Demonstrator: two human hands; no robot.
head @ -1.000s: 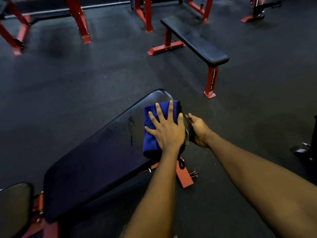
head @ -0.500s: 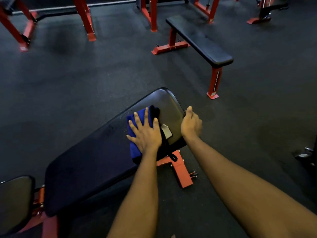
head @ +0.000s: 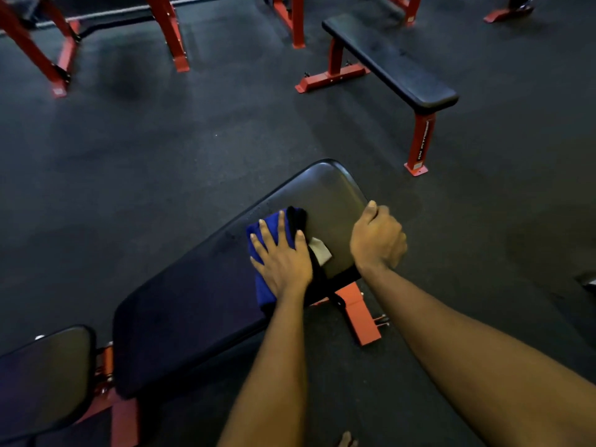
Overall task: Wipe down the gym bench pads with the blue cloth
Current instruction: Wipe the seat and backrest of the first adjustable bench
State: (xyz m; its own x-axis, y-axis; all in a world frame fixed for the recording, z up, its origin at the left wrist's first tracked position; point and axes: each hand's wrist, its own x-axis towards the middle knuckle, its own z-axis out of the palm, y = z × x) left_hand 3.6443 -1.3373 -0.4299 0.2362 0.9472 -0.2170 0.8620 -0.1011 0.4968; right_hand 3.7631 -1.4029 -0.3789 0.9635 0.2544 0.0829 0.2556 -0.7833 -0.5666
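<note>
Left hand [head: 283,264] flat on the blue cloth [head: 263,288], right hand [head: 377,240] clamped on the back pad [head: 193,301]

The left fingers [head: 267,235] lie straight and spread, pressing the folded cloth onto the pad's upper half; those of the right hand curl over the pad's edge at 3 o'clock from the cloth, grasping it. The cloth is deep blue with a black band [head: 298,221] along its 3 o'clock side and a white tag [head: 321,251] poking out beside the left thumb. The black pad slopes from 1 o'clock down to 7 o'clock, where the seat pad [head: 42,375] sits; a flat bench [head: 387,59] on red legs stands at 1 o'clock on the dark floor [head: 161,156]
</note>
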